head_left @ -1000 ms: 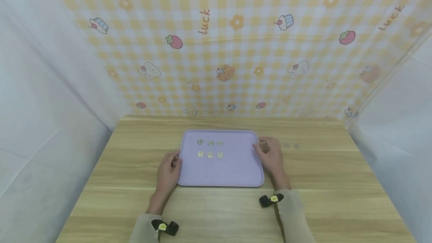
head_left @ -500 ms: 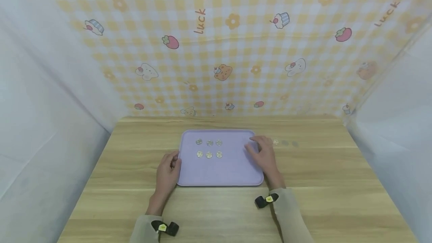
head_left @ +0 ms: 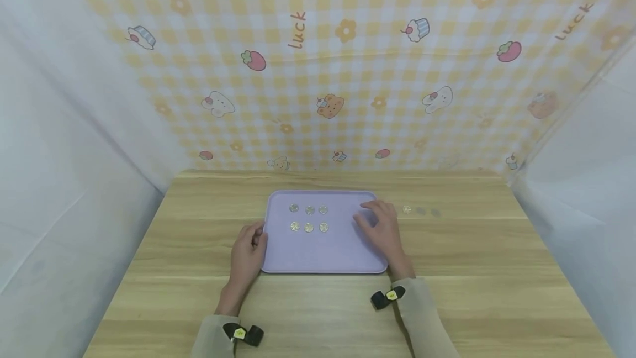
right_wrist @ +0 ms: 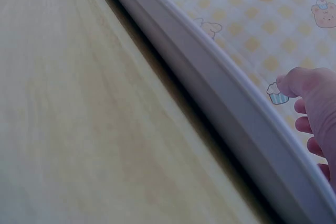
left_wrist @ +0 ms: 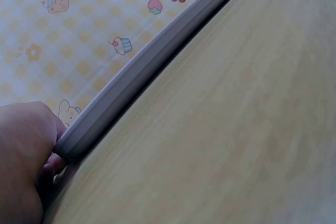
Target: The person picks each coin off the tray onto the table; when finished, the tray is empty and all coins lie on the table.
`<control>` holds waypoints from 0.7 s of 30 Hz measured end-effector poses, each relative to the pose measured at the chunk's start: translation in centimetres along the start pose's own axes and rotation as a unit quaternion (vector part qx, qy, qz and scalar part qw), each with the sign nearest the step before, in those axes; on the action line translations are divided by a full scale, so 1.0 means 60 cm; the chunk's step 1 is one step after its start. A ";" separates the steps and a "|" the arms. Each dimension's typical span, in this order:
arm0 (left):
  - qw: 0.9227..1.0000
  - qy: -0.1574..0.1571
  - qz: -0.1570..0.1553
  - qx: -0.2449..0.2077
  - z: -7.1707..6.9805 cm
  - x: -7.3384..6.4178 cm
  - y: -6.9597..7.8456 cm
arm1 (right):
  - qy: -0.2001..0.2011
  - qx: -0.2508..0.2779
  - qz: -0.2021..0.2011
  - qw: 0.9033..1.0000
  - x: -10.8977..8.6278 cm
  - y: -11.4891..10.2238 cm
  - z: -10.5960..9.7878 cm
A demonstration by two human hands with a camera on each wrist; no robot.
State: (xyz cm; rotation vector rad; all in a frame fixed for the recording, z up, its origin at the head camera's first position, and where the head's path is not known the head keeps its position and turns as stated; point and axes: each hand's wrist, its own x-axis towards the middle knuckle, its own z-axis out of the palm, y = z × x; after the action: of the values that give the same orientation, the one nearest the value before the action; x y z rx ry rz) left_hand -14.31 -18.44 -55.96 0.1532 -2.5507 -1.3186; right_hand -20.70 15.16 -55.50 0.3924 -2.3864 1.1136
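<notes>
A lilac tray (head_left: 318,256) lies on the table, bearing two rows of three small round coins (head_left: 309,227) in its left half. My left hand (head_left: 247,253) grips the tray's left edge; in the left wrist view, that hand (left_wrist: 23,150) has its thumb side at the rim and a fingertip below it. Over the tray's right side hovers my right hand (head_left: 385,231), thumb and index finger spread apart. In the right wrist view the right hand (right_wrist: 317,103) shows bent, separated fingers beyond the rim, with nothing visible between them.
Right of the tray, a gold coin (head_left: 407,210) and two greyer discs (head_left: 421,211) lie in a row on the wooden table (head_left: 477,269). Behind stands a yellow checked cloth (head_left: 288,82), with white sheets (head_left: 59,153) at both sides.
My right hand has moved left from the tray's right edge to over its inside, uncovering the gold coin on the table. My left hand and the coins on the tray stay put.
</notes>
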 end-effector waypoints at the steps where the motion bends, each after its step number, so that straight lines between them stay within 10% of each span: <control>1: 1.000 0.001 0.001 0.000 0.000 0.000 0.001 | -0.003 0.001 0.002 1.000 0.000 0.000 0.000; 21: 1.000 0.001 0.001 0.000 0.000 0.000 0.002 | -0.013 0.008 -0.010 1.000 0.005 -0.021 0.012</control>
State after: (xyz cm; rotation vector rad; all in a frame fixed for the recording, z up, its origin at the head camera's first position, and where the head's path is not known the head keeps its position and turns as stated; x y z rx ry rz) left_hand -14.29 -18.37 -55.89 0.1512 -2.5472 -1.3173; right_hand -20.59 13.80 -54.93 0.4371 -2.3917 1.1253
